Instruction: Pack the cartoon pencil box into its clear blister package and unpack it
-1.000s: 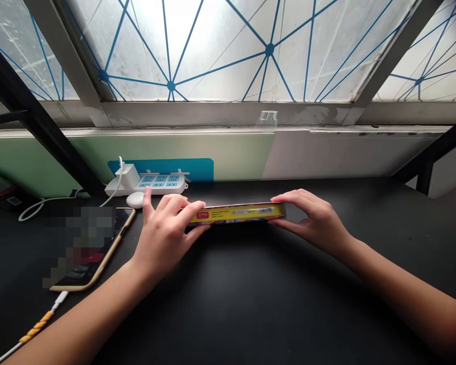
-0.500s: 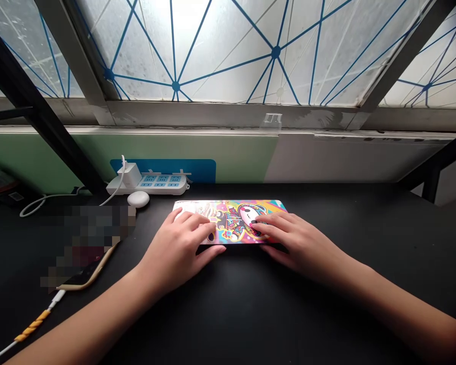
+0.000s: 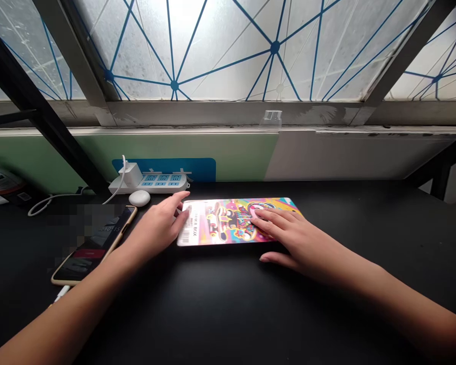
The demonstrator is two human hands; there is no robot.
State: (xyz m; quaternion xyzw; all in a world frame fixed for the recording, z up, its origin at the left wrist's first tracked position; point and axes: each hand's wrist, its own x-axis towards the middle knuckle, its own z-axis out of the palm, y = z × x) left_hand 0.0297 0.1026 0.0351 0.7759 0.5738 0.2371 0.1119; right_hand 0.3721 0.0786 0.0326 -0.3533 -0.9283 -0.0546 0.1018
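A flat pencil box (image 3: 213, 230) with a bright cartoon print lies lengthwise on the black desk. Its white left end carries a barcode and lettering that includes "BOX". My right hand (image 3: 285, 228) rests over the right half of the box, fingers stretched across the print and thumb apart along the near edge. At the box's left end is my left hand (image 3: 161, 218), with index finger extended and thumb apart, nothing held between them. Its thumb is close to the white end; whether it touches, I cannot tell. My right hand covers part of the picture.
Left of the box lies a phone (image 3: 95, 248) in a tan-edged case, plugged into a white cable (image 3: 63, 293). A round white object (image 3: 139, 198) sits before a power strip (image 3: 163, 183) with a charger. Along the back are a green panel (image 3: 243, 157) and window; black posts flank the desk.
My left hand has slid left off the top of the box to its left end, uncovering the lettering. The box has shifted slightly right, and my right hand stays on it.
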